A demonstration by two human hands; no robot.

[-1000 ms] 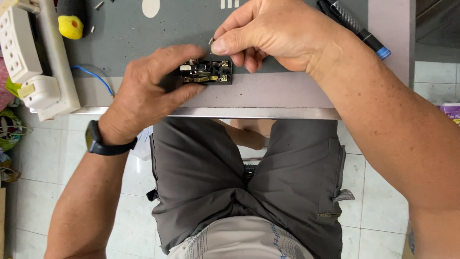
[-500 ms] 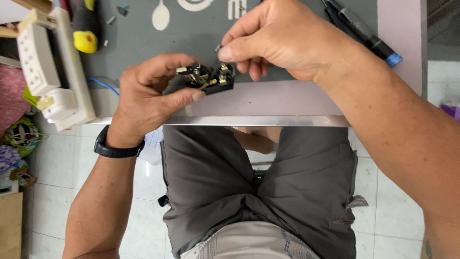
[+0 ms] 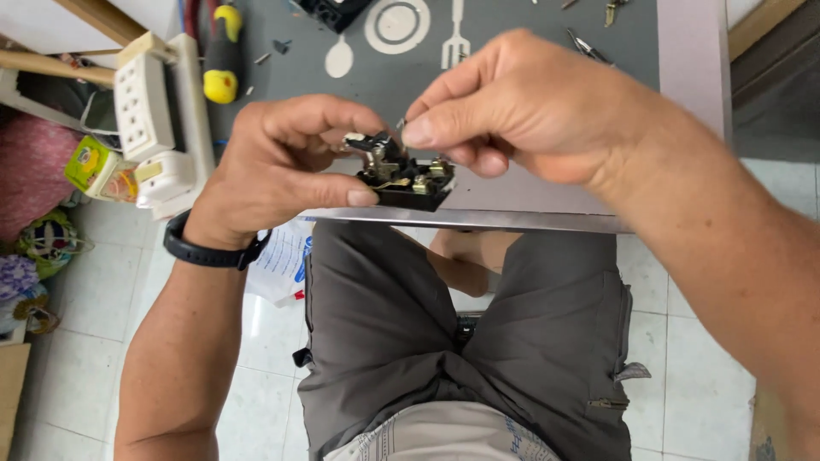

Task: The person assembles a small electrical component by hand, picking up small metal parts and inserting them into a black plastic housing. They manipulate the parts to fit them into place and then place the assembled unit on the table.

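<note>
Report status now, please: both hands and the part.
Left hand grips black switch module by its edges. Right hand pinches a small metal piece above it. Nothing blocking.

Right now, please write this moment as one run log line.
left hand: holds black socket part | right hand: pinches small metal piece above it | place: over table edge
</note>
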